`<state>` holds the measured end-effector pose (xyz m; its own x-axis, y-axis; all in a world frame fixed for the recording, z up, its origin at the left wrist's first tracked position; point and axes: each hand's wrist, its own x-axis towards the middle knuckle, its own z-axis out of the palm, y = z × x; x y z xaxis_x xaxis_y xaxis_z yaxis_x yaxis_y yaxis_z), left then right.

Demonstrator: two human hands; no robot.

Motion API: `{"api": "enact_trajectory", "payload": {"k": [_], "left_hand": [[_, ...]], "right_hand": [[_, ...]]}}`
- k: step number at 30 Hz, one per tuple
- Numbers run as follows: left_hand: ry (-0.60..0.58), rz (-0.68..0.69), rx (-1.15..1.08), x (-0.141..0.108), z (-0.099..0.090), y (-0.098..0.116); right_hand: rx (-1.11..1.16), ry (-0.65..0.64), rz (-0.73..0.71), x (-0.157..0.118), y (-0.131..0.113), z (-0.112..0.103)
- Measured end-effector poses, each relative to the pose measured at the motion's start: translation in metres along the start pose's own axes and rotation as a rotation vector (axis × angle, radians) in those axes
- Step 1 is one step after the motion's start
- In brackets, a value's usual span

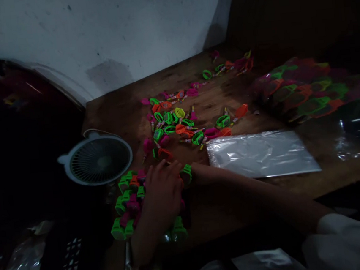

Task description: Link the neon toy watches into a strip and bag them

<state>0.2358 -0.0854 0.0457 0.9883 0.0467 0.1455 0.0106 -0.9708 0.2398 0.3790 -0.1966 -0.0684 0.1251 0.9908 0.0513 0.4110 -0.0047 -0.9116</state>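
Observation:
My left hand (164,189) reaches over a cluster of green, pink and orange toy watches (132,204) near the table's front edge, its fingers bent and close together; what lies under them is hidden. Just right of it is my right hand (199,173), beside a green toy watch (186,174). Its fingers are mostly hidden behind that watch and the left hand, in dim light. Beyond both hands, many loose bright toy pieces (168,118) with small sticks are scattered on the wooden table (128,123).
A small round fan (101,159) stands at the left. Flat clear plastic bags (261,154) lie right of my hands. A clear bag full of colourful toys (309,88) sits at the right. Behind the table rises a white wall (109,35). A black crate (70,256) is lower left.

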Motion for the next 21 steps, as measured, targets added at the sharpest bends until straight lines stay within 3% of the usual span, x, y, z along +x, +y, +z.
{"api": "enact_trajectory", "payload": {"k": [3, 7, 10, 15, 18, 21], "left_hand": [[-0.101, 0.019, -0.007, 0.005, 0.002, 0.005], [-0.106, -0.011, -0.023, 0.006, 0.004, 0.007], [-0.097, 0.006, 0.005, 0.008, 0.005, 0.006], [-0.102, 0.024, -0.028, 0.011, 0.01, 0.004], [-0.072, -0.002, -0.066, 0.011, 0.012, 0.004], [-0.074, -0.022, -0.085, 0.01, 0.012, 0.005]], "right_hand": [[0.077, 0.139, 0.061, -0.01, -0.013, 0.013], [0.109, 0.399, 0.052, -0.021, -0.029, 0.025], [0.079, 0.309, -0.058, -0.02, -0.026, 0.018], [-0.054, 0.073, -0.045, -0.01, -0.01, 0.002], [-0.103, 0.038, -0.05, -0.007, -0.008, 0.004], [-0.202, 0.056, 0.038, -0.004, -0.012, -0.003]]}}
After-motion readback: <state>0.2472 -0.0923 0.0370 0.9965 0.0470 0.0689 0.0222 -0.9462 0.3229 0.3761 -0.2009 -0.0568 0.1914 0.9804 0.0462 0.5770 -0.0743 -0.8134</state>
